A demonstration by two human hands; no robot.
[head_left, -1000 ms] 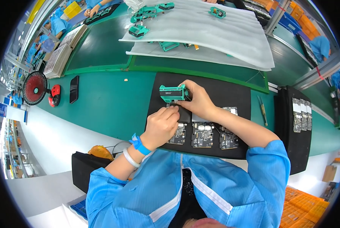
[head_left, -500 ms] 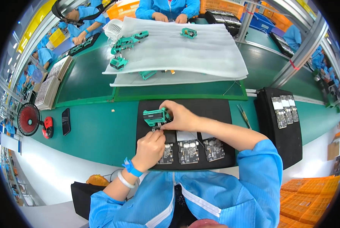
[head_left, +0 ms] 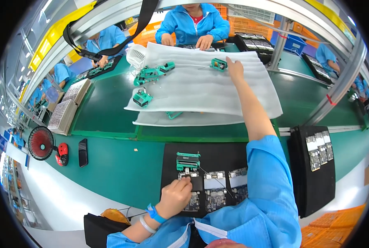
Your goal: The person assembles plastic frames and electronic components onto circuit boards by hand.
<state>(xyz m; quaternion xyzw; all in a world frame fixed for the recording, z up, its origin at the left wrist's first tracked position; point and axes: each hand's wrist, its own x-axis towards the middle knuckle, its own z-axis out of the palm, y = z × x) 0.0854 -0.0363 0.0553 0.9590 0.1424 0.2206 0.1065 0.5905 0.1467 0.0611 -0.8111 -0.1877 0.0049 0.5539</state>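
Note:
On the black mat [head_left: 170,173], my left hand [head_left: 177,196] is closed, its fingertips pinching a circuit board [head_left: 188,175] at the left of a row of boards. A green clamp-like fixture [head_left: 188,161] stands right at that board's far edge. My right arm stretches far forward over the white foam sheet [head_left: 184,91]. There my right hand [head_left: 235,69] has its fingers apart beside another green fixture [head_left: 218,64]; whether they touch it is unclear. Two more boards [head_left: 215,198] with pale strips lie right of my left hand, the farthest partly hidden by my right sleeve.
Several green fixtures [head_left: 146,76] and a white fan [head_left: 136,56] sit on the foam's left. A red-black fan [head_left: 41,143] and a phone [head_left: 83,152] stand left. At right is a black pad with boards [head_left: 319,150]. A co-worker [head_left: 194,25] sits opposite, beyond metal posts [head_left: 337,87].
My right hand has let go of the green fixture, now on the mat, and reached forward to the foam sheet. My left hand has moved down onto the board. The view has shifted.

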